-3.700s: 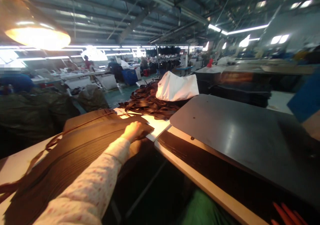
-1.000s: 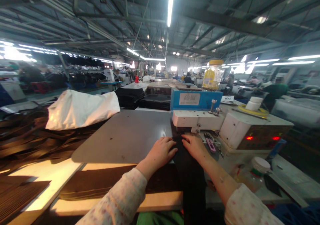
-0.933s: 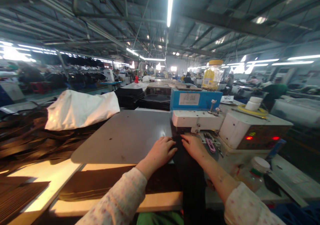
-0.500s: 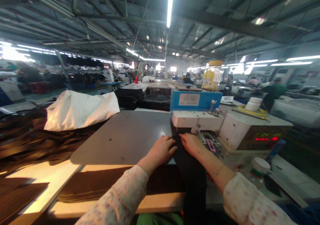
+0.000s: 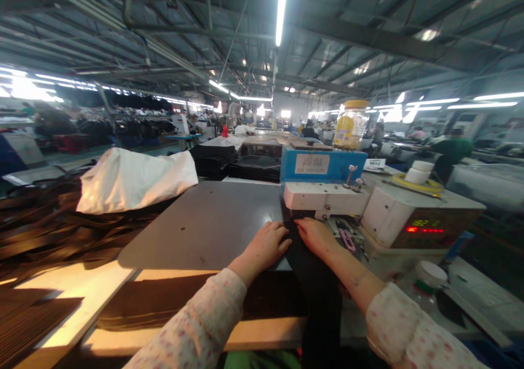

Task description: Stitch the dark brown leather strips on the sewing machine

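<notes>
A black strip of material (image 5: 311,276) runs from the table's near edge up to the head of a white and blue machine (image 5: 325,191). My left hand (image 5: 268,243) lies on the grey table plate (image 5: 213,221) with its fingers pressed on the strip's left edge. My right hand (image 5: 317,235) rests on the strip's right side, fingers flat and pointing at the machine's foot. Both hands press the strip down close under the machine head.
A white bag (image 5: 135,178) lies on a heap of dark straps (image 5: 49,232) at the left. A control box with red digits (image 5: 421,219) and a white-lidded jar (image 5: 426,284) stand at the right. A yellow-lidded jar (image 5: 351,123) tops the machine. People work in the background.
Earlier my left hand lay on a stack of dark strips to the left. The view then turned right to the machine, where both hands hold the black strip, nudging it slightly toward the head.
</notes>
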The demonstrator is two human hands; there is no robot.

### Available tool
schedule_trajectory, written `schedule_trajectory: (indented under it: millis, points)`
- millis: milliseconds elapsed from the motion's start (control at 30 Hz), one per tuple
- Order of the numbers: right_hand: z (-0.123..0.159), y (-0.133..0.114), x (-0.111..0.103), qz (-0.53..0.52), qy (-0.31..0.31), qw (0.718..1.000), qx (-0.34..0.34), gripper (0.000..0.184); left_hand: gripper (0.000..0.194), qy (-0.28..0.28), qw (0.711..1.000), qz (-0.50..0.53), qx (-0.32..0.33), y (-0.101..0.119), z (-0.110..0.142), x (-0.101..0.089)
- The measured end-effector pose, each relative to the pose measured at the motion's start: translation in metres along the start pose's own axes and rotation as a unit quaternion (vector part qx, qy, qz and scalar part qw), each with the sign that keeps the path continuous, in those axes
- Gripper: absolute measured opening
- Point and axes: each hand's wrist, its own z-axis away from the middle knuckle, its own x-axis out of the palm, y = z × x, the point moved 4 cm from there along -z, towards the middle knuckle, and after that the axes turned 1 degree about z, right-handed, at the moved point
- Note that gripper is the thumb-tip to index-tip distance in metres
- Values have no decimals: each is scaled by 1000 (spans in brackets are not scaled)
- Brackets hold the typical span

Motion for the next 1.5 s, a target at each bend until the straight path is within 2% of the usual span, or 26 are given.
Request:
schedule_trajectory:
  millis: [133, 900, 1500]
  points:
    - [-1, 0, 1, 8, 15, 1000, 0, 32, 25, 1, 1000, -1, 0, -1, -2, 2]
    - [-8, 3, 3, 2, 9, 999, 45, 22, 27, 4, 1000, 1, 4, -4, -3, 4]
    - [-6, 5, 8, -10, 19, 997, 68, 22, 30, -3, 1000, -1, 7, -2, -3, 2]
